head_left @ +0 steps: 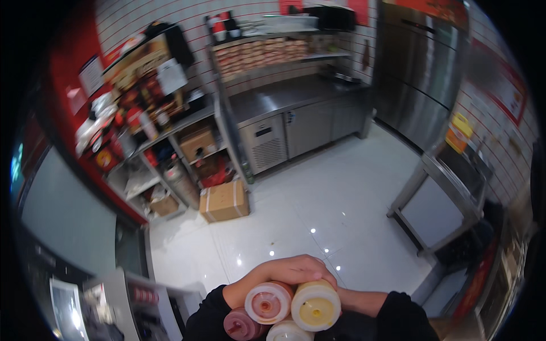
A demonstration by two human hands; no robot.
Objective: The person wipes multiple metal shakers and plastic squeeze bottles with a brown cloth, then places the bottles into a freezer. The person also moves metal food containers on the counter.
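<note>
Several sauce bottles are bunched against my body at the bottom middle, their round ends facing up. One holds orange-red sauce (265, 306), one is a yellow-sauce bottle (315, 308), one is a dark red bottle (239, 325) with a small tip, and one is a pale cream bottle (289, 332), cut off by the lower edge. My left hand (301, 269) wraps around the far side of the bunch, fingers closed over the yellow bottle. From the right my right hand (348, 299) presses in against the yellow bottle; its fingers are mostly hidden behind it.
Ahead stands a steel counter fridge (296, 133) under shelves of stacked packages. A cardboard box (224, 202) sits on the tiled floor beside a cluttered shelf unit (187, 122). To the right is a steel stand (438, 199), with a tall steel fridge (418, 74) behind.
</note>
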